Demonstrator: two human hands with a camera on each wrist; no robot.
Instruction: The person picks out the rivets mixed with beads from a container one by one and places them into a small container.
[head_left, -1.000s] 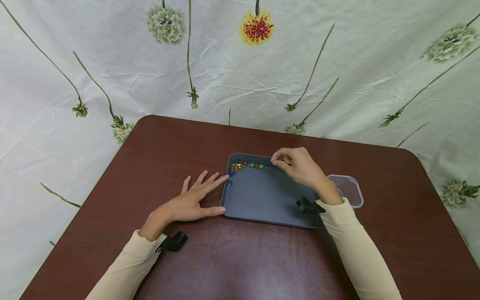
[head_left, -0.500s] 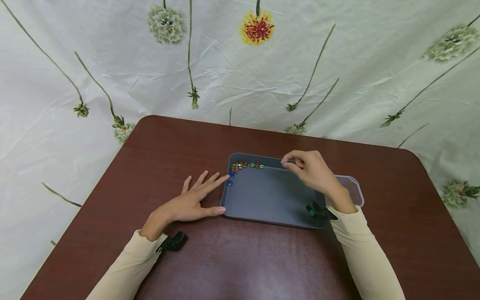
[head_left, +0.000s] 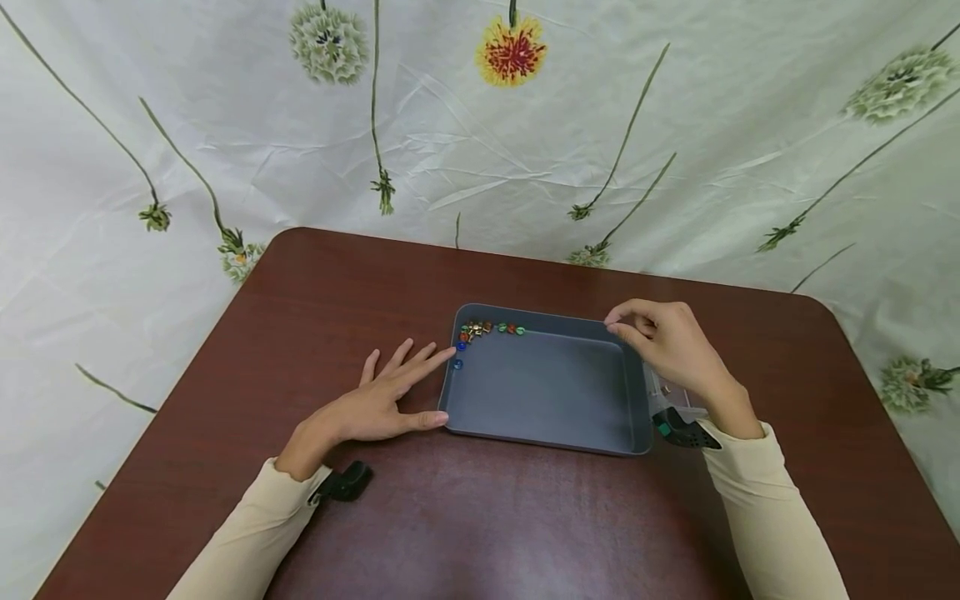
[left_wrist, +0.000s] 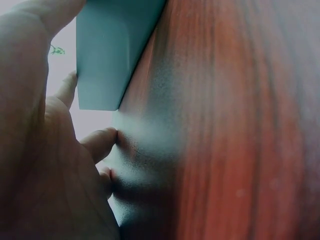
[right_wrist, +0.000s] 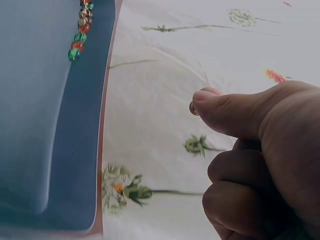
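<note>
In the head view, a shallow blue-grey tray (head_left: 551,387) lies on the table. Along its far left corner sit several shiny beads (head_left: 477,331) in green, red, gold and blue. My left hand (head_left: 375,408) is spread beside the tray, index fingertip and thumb tip at its left side; the left wrist view shows the fingers against the tray wall (left_wrist: 107,55). Above the tray's far right corner is my right hand (head_left: 671,346), thumb and index finger pinched. At their tips, in the right wrist view, shows the edge of a small round brownish bead (right_wrist: 192,107), mostly hidden.
A clear plastic box (head_left: 678,400) stands right of the tray, partly hidden under my right wrist, with something small inside. The brown table (head_left: 360,283) ends at a white cloth (head_left: 435,150) printed with flowers.
My right hand has moved right, from above the tray's far edge to its far right corner, fingers still pinched. More of the tray shows. My left hand and the beads have stayed put.
</note>
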